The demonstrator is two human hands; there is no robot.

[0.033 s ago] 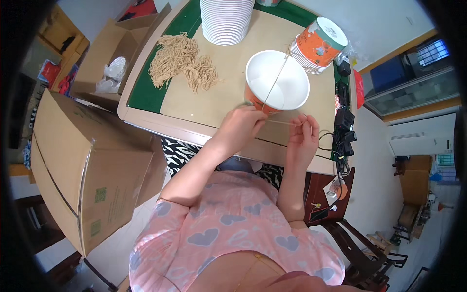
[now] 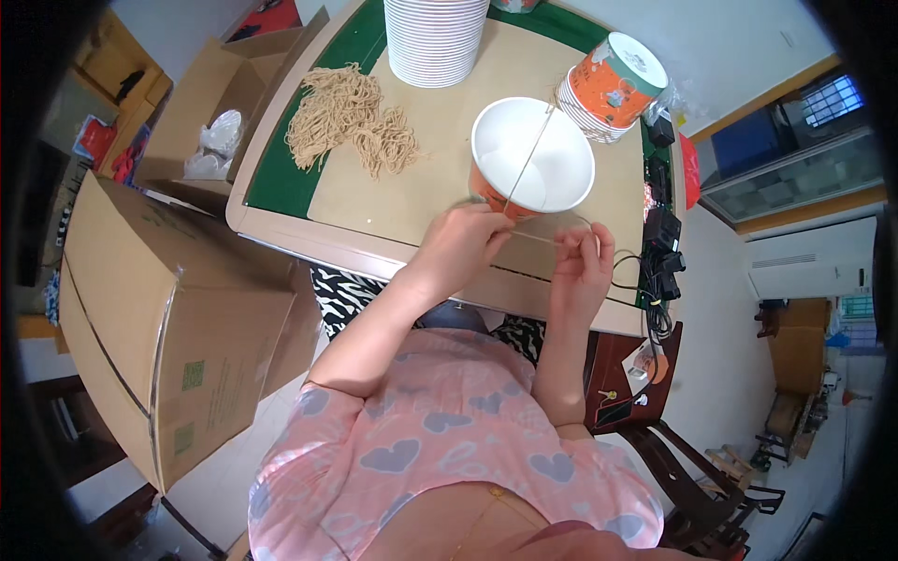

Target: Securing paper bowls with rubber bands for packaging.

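A paper bucket (image 2: 505, 140), white inside and orange outside, stands on the table in front of me. A thin tan string (image 2: 528, 159) runs across its mouth from the far rim to the near rim. Beside the near wall, my left hand (image 2: 463, 238) is closed, pinching the string at the bucket's front. To its right, my right hand (image 2: 582, 257) is closed in a pinch on a free length of string, which stretches between the two hands. A tangled heap of tan strings (image 2: 341, 117) lies at the left of the table.
A tall stack of white paper buckets (image 2: 435, 42) stands at the back. Upturned orange buckets (image 2: 613, 84) are stacked at the right. Black adapters and cables (image 2: 664, 234) line the right table edge. Large cardboard boxes (image 2: 215, 327) stand left of the table.
My right fingers have shifted slightly downward and left on the string. The bucket has moved very slightly left; my left hand looks unchanged.
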